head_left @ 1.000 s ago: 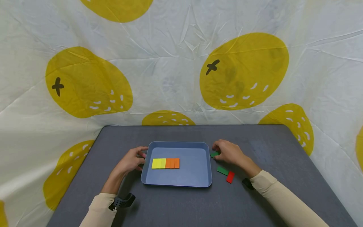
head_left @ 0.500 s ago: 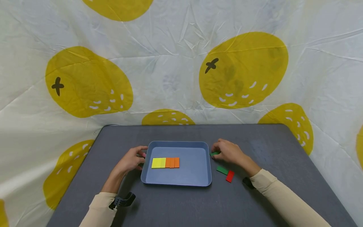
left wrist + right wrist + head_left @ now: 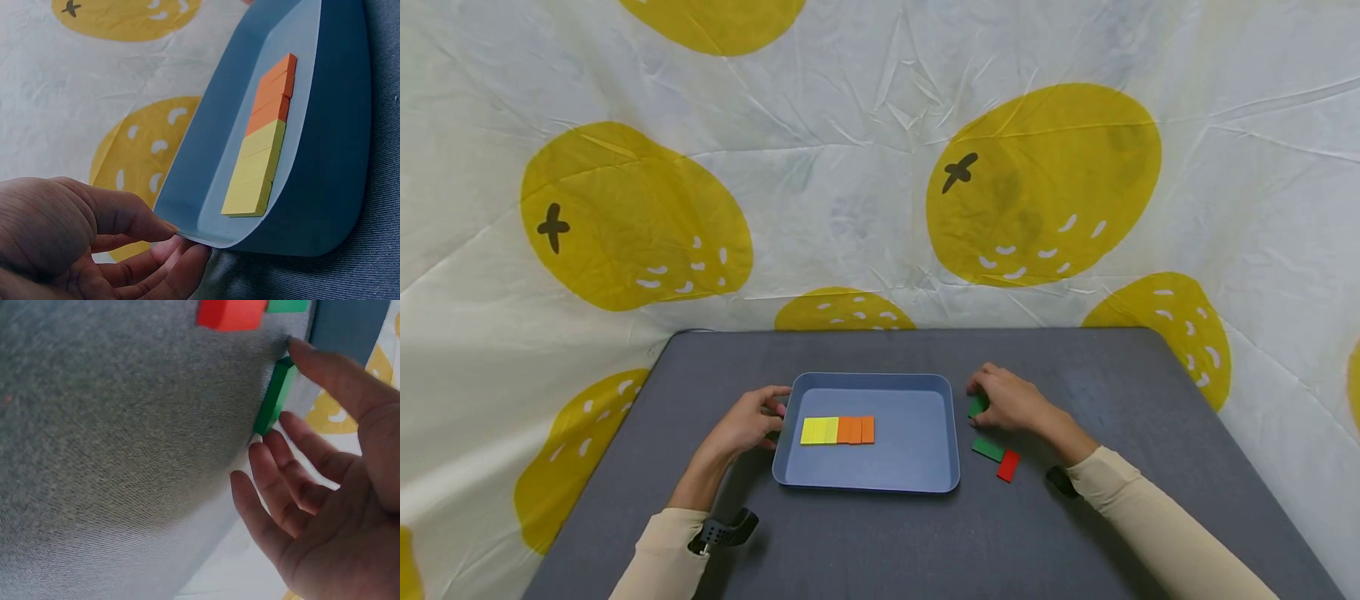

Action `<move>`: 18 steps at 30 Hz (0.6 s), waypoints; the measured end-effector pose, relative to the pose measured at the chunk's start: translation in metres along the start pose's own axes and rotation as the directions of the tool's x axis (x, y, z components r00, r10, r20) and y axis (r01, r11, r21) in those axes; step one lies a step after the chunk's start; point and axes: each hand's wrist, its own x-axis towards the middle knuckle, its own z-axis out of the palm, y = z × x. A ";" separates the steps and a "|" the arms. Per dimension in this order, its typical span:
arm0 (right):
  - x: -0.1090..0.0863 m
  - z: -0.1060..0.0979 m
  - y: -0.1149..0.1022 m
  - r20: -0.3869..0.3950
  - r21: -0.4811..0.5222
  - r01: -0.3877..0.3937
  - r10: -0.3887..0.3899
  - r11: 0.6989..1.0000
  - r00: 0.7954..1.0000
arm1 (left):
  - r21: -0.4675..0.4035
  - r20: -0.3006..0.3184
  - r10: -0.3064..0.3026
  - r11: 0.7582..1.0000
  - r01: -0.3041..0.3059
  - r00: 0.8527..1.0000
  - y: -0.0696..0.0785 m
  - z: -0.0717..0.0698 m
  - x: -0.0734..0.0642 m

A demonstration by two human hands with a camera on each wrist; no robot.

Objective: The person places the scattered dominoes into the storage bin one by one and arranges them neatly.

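Note:
My left hand (image 3: 747,425) holds the left end of a blue-grey tray (image 3: 917,482). In the left wrist view its thumb lies on the rim, with the fingers curled below. Yellow blocks (image 3: 819,431) and orange blocks (image 3: 856,430), flat and rectangular, form one straight row inside the tray. Right of the tray, my right hand (image 3: 1011,402) has a green block (image 3: 275,395) between thumb and fingertips, close to the table; the hand partly covers it in the head view. Just nearer to me lie a second green block (image 3: 988,450) and a red block (image 3: 1008,467), their corners close together.
The dark grey table (image 3: 865,550) runs back to a white cloth (image 3: 850,200) printed with large yellow fruit. Dark bands sit on both wrists, the left one (image 3: 724,530) hanging over the table.
My right hand has shifted slightly right, away from the tray, and the green block at its fingertips has turned and moved with it. The left hand and tray stay put.

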 end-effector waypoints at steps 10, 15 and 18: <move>-0.002 -0.003 0.002 -0.022 -0.003 -0.034 0.034 0.999 0.999 | -0.008 0.002 0.000 1.000 0.000 1.000 0.001 0.000 -0.001; -0.003 -0.002 0.003 -0.035 0.001 -0.060 0.060 0.998 0.998 | -0.004 0.000 0.003 1.000 -0.003 1.000 0.000 0.000 -0.001; -0.004 -0.002 0.005 -0.039 0.007 -0.065 0.066 0.998 0.997 | -0.003 0.002 0.004 1.000 -0.004 1.000 0.000 0.000 -0.001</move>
